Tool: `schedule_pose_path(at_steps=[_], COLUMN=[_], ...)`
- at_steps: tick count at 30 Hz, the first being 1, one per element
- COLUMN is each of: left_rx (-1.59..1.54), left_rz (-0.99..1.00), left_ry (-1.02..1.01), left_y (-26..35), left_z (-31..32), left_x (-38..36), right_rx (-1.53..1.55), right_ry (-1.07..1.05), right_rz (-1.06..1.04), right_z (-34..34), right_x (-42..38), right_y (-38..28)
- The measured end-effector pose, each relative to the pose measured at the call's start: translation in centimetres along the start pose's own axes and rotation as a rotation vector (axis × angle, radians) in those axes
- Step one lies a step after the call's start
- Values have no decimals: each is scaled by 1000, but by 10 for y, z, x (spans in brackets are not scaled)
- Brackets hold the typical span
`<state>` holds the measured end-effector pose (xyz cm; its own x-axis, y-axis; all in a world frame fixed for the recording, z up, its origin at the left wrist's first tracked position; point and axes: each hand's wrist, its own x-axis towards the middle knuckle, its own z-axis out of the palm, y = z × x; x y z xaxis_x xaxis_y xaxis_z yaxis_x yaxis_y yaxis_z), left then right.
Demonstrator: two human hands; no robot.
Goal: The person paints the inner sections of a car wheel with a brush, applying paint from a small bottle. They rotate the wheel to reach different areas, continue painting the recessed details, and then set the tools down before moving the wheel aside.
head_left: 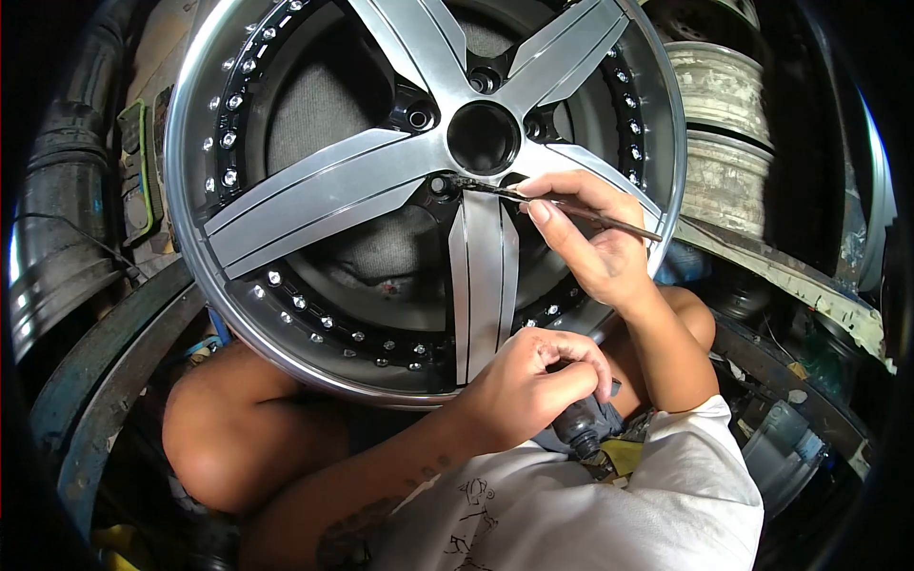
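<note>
A large alloy wheel with brushed silver spokes and black recesses rests upright against my lap. My right hand pinches a thin dark-handled paintbrush between thumb and fingers. The brush tip reaches the black area round a lug hole, just below the round centre bore. Below the rim's lower edge, my left hand is closed round a small dark bottle. Most of the bottle is hidden by the fingers, and its narrower end points down toward my shirt.
Stacked, worn wheel rims stand at the right, beside a pale metal rail. A clear plastic container lies at the lower right. Dark cylindrical rims stand at the left, near a curved metal bar. My knees flank the wheel.
</note>
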<state>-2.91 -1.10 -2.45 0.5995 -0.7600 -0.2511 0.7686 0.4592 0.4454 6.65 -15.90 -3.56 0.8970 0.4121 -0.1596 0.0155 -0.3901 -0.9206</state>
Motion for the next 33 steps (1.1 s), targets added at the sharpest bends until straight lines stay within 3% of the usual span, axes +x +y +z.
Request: schedule_pose_path(at_steps=[11,16,21,26,29,31,33], left_rx=[27,29,46,0,-82,-195,-199], left_rz=[22,107,100,63,279,344,494], left_ry=[-7,85,50,157,136,235,170], left_y=[2,-4,-7,32,38,58,73], left_z=[-2,0,5,4,-17,-12,-35], left_x=[1,2,0,-13,-17,-30,-41], right_rx=[12,229,324,366,422,470,525], right_ry=[-4,142,255,320,380,446,411], right_rz=[5,32,77,91,129,125,151], right_z=[0,-10,-32,-51,-64,-73,-84], right_x=[-1,-1,1,-3,-10,-17,-26], right_y=[-1,-9,-18,-22,-24,-21,-21])
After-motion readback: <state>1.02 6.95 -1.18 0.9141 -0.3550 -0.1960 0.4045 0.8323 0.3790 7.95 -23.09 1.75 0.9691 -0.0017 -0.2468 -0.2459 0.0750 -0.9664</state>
